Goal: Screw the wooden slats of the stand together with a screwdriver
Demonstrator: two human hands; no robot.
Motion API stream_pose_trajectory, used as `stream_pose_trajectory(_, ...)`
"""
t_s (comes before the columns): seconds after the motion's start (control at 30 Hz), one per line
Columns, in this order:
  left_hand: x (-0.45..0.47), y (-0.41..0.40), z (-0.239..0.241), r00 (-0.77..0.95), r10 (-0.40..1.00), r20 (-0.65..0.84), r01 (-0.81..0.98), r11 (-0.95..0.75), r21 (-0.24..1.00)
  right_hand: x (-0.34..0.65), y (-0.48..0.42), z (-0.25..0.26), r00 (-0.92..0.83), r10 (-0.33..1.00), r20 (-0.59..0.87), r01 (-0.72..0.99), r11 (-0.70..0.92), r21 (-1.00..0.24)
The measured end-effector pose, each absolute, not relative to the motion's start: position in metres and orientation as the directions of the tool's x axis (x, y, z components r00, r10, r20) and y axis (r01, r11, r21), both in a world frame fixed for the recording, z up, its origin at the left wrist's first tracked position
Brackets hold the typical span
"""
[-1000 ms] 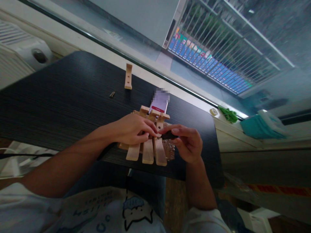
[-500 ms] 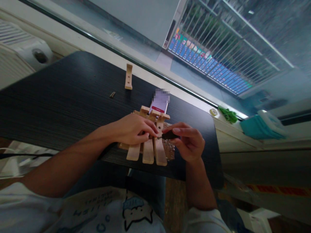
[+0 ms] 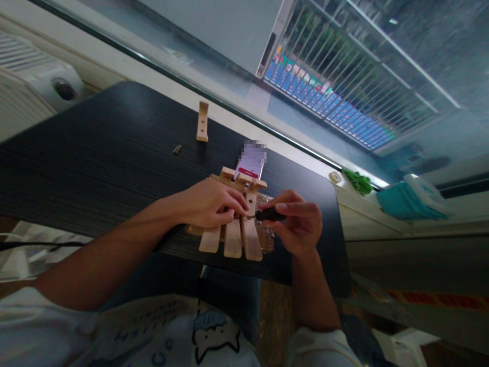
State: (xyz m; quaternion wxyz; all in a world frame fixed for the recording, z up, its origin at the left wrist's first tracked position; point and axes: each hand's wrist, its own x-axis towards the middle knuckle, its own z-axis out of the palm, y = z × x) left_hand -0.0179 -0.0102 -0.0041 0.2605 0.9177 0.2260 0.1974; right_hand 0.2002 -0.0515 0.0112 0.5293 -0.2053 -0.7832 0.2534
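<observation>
Wooden hooks (image 3: 233, 240), three abreast, lie near the dark table's (image 3: 103, 148) six-o'clock edge. Around them: small screws (image 3: 177, 150) at ten; a lone hook (image 3: 202, 125) at eleven; the left hand (image 3: 208, 204) at nine, fingers half curled, any pinch unclear; a phone (image 3: 251, 160) at one; a black-handled tool (image 3: 272, 214) at three, wrapped by the right hand's (image 3: 303, 221) closed fingers.

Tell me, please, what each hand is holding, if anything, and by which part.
The right hand grips a dark-handled tool by its handle. The left hand lies over the wooden pieces; whether it pinches anything cannot be told.
</observation>
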Motion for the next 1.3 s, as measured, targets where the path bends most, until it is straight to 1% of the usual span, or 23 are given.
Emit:
stream_pose_trajectory(0.23,-0.0169,-0.0118,-0.0027,0.811,0.535,0.234,0.320,-0.742,0.589,0.1971,-0.0500,0.0120,-0.340,0.561,0.755,0.070,0.815,-0.575)
stream_pose_trajectory(0.6,-0.0174,-0.0101,-0.0037,0.810,0.528,0.255,0.303,-0.748,0.590,0.1957,-0.0506,0.0086,-0.304,0.569,0.764,0.140,0.820,-0.555)
stream_pose_trajectory(0.73,-0.0171,-0.0102,-0.0032,0.809,0.530,0.254,0.307,-0.750,0.586,0.1960,-0.0501,0.0067,-0.297,0.549,0.782,0.153,0.835,-0.528)
stream_pose_trajectory(0.87,-0.0170,-0.0099,-0.0044,0.809,0.527,0.260,0.305,-0.755,0.581,0.1973,-0.0495,0.0055,-0.315,0.535,0.784,0.203,0.845,-0.495)
stream_pose_trajectory(0.93,-0.0172,-0.0098,-0.0045,0.814,0.525,0.249,0.314,-0.757,0.573,0.1986,-0.0495,0.0055,-0.342,0.530,0.776,0.198,0.848,-0.492)
stream_pose_trajectory(1.03,-0.0175,-0.0100,-0.0036,0.823,0.519,0.229,0.314,-0.754,0.577,0.2000,-0.0505,0.0073,-0.404,0.544,0.735,0.150,0.832,-0.534)
stream_pose_trajectory(1.13,-0.0180,-0.0106,-0.0022,0.822,0.521,0.230,0.311,-0.749,0.585,0.1996,-0.0530,0.0100,-0.440,0.578,0.687,0.090,0.790,-0.607)
stream_pose_trajectory(1.3,-0.0184,-0.0110,-0.0023,0.816,0.525,0.242,0.312,-0.753,0.580,0.1980,-0.0570,0.0095,-0.444,0.651,0.615,0.083,0.714,-0.695)
